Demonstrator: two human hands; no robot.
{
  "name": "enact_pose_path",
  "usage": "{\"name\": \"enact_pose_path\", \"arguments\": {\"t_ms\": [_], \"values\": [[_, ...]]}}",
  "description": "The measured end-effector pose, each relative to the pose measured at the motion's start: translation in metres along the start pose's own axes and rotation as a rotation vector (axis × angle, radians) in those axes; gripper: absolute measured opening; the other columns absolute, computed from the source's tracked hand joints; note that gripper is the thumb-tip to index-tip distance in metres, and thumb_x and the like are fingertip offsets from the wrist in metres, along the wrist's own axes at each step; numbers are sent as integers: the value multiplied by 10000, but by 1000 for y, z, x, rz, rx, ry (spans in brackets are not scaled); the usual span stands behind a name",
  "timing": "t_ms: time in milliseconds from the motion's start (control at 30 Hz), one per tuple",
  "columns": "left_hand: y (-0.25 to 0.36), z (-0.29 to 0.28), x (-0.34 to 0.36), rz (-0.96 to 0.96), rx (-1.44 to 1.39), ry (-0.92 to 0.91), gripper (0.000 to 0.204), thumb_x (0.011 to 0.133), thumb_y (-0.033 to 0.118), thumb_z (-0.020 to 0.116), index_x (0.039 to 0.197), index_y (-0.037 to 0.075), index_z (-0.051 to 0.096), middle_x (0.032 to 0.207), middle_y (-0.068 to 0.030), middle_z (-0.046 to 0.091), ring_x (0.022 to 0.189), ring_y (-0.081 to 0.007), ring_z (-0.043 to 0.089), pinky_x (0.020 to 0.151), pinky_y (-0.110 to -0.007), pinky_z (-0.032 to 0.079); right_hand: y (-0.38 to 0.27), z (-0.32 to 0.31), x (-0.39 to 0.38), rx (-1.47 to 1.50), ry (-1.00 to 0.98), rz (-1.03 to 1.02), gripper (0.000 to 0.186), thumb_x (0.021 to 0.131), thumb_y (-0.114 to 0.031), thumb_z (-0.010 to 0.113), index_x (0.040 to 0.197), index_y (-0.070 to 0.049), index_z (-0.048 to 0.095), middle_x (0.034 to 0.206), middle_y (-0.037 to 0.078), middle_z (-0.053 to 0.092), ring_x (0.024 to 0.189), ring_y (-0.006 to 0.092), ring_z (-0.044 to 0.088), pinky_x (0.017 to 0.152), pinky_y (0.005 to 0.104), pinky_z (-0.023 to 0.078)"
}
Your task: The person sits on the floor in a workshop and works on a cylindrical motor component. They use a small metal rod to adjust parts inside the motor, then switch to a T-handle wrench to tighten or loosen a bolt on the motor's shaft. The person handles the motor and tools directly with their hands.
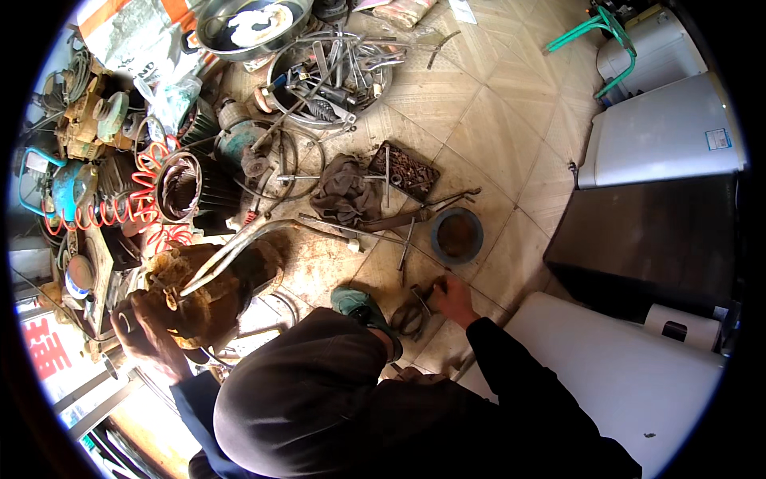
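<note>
My left hand [153, 343] rests against the side of a rusty brown motor-like body [195, 299]; its fingers are blurred. Two pale hoses or cables [231, 255] run across the top of that body. At the right, my right hand [455, 301] is low over the floor, its fingers closed at a small dark piece I cannot make out. Beside those fingers lie dark metal rings [409, 318]. A round grey bowl [456, 236] with brown contents stands just beyond this hand. My green shoe [355, 303] is between the two hands.
T-handled wrenches [405, 247], a dark rag [345, 191] and a tray of small fasteners [411, 172] lie ahead. Behind them is a basin of tools [339, 80]. Motor housings [187, 188] and a red coiled hose [104, 217] crowd the left. White appliances [662, 132] line the right.
</note>
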State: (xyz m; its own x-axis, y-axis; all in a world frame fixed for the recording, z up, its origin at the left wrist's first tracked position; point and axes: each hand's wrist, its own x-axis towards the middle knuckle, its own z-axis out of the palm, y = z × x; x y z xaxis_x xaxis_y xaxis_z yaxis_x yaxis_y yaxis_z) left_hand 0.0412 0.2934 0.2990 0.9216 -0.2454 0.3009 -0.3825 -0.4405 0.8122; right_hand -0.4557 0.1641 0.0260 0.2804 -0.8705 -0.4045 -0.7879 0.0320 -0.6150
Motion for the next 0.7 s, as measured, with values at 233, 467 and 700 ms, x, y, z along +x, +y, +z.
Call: {"name": "enact_pose_path", "arguments": {"t_ms": [233, 467, 700], "values": [[-67, 6, 24, 1, -303, -68, 276, 971, 250, 590, 1144, 35, 565, 1055, -94, 618, 967, -199, 592, 875, -357, 505, -43, -5, 123, -387, 194, -528, 221, 837, -75, 642, 1043, -9, 594, 1025, 215, 574, 965, 436, 562, 830, 528, 477], [-40, 23, 17, 83, -403, -130, 96, 897, 56, 589, 992, 44, 595, 1052, -116, 651, 984, -220, 603, 925, -378, 470, -65, 33, 181, -702, -116, -549, 284, 790, -190, 752, 1020, -41, 677, 1041, 189, 653, 1028, 390, 598, 897, 537, 474], [-10, 18, 1, 124, -261, -121, 231, 979, 201, 530, 1056, 5, 624, 1032, -104, 675, 960, -181, 613, 923, -344, 485, -109, 27, 162, -719, -399, -386, 419, 819, -201, 745, 1137, 8, 571, 979, 239, 672, 883, 380, 677, 761, 497, 550]]}}
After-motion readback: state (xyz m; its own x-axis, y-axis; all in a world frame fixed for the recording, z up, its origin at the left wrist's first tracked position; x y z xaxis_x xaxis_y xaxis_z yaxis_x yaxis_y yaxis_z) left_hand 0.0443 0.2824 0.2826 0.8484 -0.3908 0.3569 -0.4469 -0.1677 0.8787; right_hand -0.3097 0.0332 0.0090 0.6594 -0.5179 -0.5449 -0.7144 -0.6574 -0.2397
